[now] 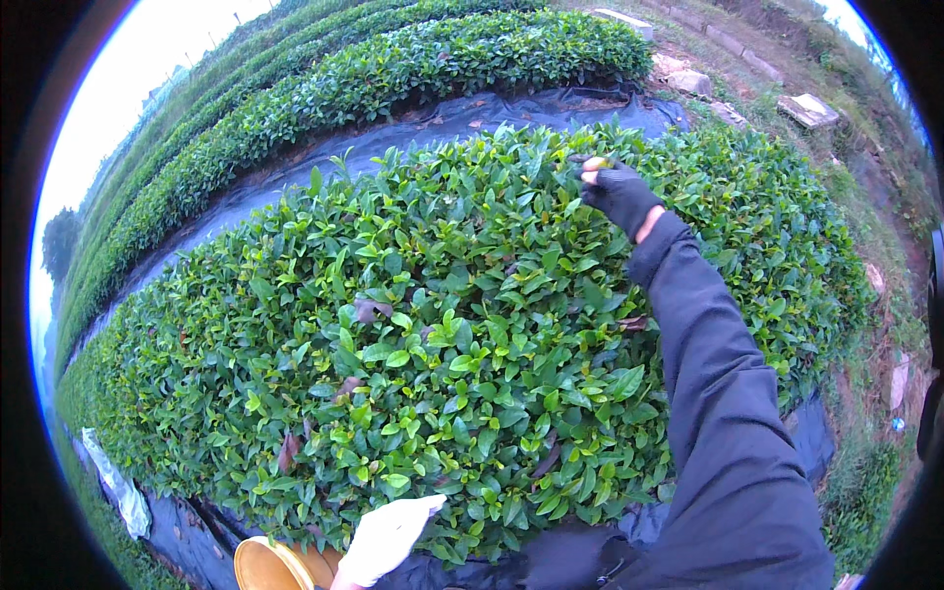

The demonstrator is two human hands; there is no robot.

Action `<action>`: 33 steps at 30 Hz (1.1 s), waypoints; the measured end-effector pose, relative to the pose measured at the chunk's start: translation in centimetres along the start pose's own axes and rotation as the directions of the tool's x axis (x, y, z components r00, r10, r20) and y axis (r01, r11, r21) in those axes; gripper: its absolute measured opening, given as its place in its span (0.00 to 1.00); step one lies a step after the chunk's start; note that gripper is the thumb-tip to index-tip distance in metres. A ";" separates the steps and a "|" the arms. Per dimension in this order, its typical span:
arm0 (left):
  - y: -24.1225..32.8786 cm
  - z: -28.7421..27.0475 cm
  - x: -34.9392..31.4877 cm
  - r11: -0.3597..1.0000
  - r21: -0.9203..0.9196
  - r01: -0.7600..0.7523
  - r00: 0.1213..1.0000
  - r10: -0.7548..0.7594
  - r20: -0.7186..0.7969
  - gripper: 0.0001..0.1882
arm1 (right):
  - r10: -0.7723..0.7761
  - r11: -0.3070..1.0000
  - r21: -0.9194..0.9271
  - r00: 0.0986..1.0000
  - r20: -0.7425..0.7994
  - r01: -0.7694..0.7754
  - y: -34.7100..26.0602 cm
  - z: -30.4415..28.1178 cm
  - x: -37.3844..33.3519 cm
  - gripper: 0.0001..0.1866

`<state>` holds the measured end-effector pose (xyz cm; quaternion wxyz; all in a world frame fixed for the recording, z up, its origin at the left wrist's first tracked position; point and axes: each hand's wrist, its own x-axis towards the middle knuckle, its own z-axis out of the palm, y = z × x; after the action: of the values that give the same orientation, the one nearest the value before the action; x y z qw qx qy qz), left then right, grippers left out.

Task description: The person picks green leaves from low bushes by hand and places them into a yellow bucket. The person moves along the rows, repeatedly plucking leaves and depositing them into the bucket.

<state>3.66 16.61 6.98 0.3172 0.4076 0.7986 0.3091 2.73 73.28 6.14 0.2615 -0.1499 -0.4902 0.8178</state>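
Observation:
A broad, dense row of tea bushes (462, 344) with glossy green leaves fills the middle. At its far right part is my right hand (619, 194), in a black glove with bare fingertips. Its fingers are closed in a pinch just over the top leaves. Something small and yellow-green shows at the fingertips, too small to make out. Low in the view, my left hand (388, 539) wears a white glove. It hovers by the near edge of the bush, fingers stretched out together and pointing right, with nothing visible in them. Beside it stands a yellow bucket (264, 565), partly cut off.
Black plastic sheeting (324, 177) lines the ground between this row and further tea rows (393, 84). Brown dry leaves (370, 310) lie on the bush. White plastic (118, 482) lies at the lower left. Stones (688, 81) and a slab (808, 110) are at the far right.

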 end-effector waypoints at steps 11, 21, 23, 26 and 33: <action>3.2 2.5 -1.6 0.834 -0.497 0.241 0.938 -0.332 -0.102 0.22 | -0.088 -0.150 -0.971 0.981 -0.174 -0.186 2.6 -7.1 5.5 0.22; 6.0 1.8 -2.1 0.686 -0.664 0.297 0.870 -0.481 -0.107 0.19 | -0.286 -0.309 -0.946 0.940 0.188 0.095 4.7 -7.5 7.1 0.13; 4.9 1.7 -2.8 0.715 -0.625 0.312 0.869 -0.482 -0.117 0.20 | -0.318 -0.117 -0.990 0.941 0.118 0.084 4.6 -6.9 7.0 0.15; 3.6 0.9 -5.0 0.755 -0.553 0.352 0.841 -0.514 -0.166 0.24 | -0.067 0.535 -0.824 0.963 -0.260 -0.186 3.0 -0.9 6.5 0.22; 1.9 0.6 -3.5 0.715 -0.598 0.362 0.809 -0.560 -0.180 0.23 | -0.183 0.131 -0.971 0.957 -0.224 -0.202 5.1 -3.4 14.6 0.20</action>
<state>6.61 14.74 8.93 0.3392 0.0244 0.7991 0.4958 -8.92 82.16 0.16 0.1605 -0.4057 -0.8615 0.2599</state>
